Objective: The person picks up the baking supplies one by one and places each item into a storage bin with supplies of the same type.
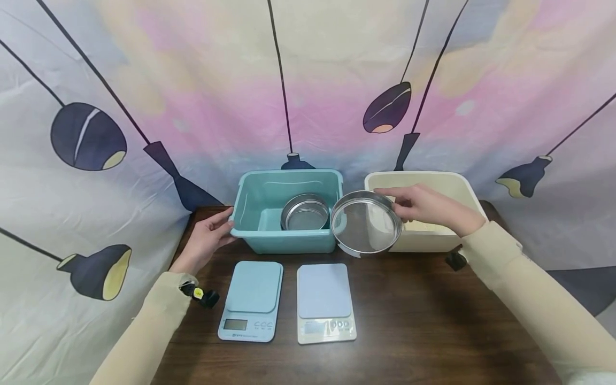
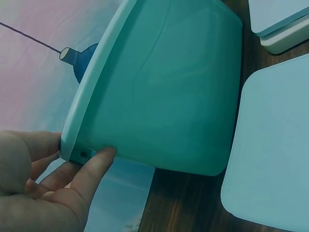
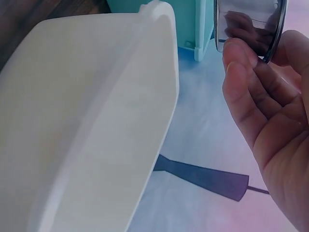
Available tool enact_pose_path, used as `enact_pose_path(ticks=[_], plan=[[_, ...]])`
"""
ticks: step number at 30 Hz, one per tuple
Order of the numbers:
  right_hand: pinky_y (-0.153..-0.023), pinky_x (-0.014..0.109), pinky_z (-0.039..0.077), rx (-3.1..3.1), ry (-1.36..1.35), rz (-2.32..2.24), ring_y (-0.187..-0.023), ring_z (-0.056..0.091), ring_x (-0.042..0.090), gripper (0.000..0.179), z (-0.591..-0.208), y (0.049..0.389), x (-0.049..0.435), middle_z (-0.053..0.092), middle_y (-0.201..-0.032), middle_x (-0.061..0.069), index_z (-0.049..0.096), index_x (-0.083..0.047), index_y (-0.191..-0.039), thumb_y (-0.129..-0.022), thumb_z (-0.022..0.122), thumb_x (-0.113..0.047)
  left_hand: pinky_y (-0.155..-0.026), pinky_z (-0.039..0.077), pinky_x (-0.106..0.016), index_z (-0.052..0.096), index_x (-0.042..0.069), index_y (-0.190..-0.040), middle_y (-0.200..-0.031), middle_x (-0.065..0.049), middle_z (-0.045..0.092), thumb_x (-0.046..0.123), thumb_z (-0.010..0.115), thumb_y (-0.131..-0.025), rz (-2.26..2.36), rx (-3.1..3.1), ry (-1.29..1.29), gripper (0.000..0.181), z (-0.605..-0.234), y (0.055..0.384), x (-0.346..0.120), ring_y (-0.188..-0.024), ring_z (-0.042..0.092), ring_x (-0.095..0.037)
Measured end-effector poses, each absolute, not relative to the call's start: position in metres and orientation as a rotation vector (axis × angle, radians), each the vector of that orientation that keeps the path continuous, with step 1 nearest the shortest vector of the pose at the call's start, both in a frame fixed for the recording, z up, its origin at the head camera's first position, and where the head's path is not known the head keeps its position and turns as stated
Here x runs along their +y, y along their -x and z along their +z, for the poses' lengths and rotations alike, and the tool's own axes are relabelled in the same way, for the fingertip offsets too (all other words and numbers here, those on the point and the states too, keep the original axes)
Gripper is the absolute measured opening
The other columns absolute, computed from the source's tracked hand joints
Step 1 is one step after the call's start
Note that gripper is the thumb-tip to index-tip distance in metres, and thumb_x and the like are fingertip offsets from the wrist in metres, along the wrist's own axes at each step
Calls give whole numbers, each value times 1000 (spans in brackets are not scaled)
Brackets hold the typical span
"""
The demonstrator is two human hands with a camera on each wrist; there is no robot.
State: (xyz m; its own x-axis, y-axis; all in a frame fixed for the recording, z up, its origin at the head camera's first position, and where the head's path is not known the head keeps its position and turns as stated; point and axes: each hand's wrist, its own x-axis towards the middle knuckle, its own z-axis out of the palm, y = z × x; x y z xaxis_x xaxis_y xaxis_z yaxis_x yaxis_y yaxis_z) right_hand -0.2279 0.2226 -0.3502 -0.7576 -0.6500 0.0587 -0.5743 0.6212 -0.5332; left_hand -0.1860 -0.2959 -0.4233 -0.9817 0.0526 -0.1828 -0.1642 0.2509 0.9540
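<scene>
My right hand (image 1: 425,207) pinches the edge of a round metal sieve (image 1: 362,225), which is tilted up with its fine mesh facing the head camera. It hangs between a teal plastic basin (image 1: 284,234) and a cream plastic basin (image 1: 423,245), overlapping both in view. A smaller round sieve (image 1: 305,214) lies inside the teal basin. At that basin's left end, my left hand (image 1: 207,239) holds the rim corner; in the left wrist view the thumb (image 2: 99,166) presses the outer wall. In the right wrist view, the curled fingers (image 3: 246,72) support the sieve's metal rim.
A blue kitchen scale (image 1: 254,289) and a white kitchen scale (image 1: 324,291) lie side by side on the dark wooden table (image 1: 423,321), in front of the basins. Behind stands a patterned cloth backdrop (image 1: 327,64). The cream basin's contents are partly hidden by my right hand.
</scene>
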Motion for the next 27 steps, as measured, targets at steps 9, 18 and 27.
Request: enact_pose_path(ticks=[9,18,27], plan=[[-54,27,47,2663,1025,-819,-61,56,14,53,-338,248,203,61,-68,0,55,-8,-152,-99,52,-1,-98,57,-26,35,15,-163,-161,-20,41,23,55,-110,1816,2327,115,57,-422,185,-296,-132,59,-25],[-58,32,53,2657,1025,-830,-60,60,19,55,-329,270,183,63,-64,3,54,-11,-153,-99,53,-1,-96,58,-24,34,14,-163,-161,-22,41,22,55,-111,1835,2316,91,57,-423,185,-296,-125,63,-13],[-61,34,54,2631,953,-787,-63,65,22,56,-324,291,166,65,-66,5,52,-11,-155,-100,50,-3,-97,57,-26,35,14,-163,-162,-19,41,22,55,-110,1827,2333,90,57,-424,185,-297,-131,61,-21]])
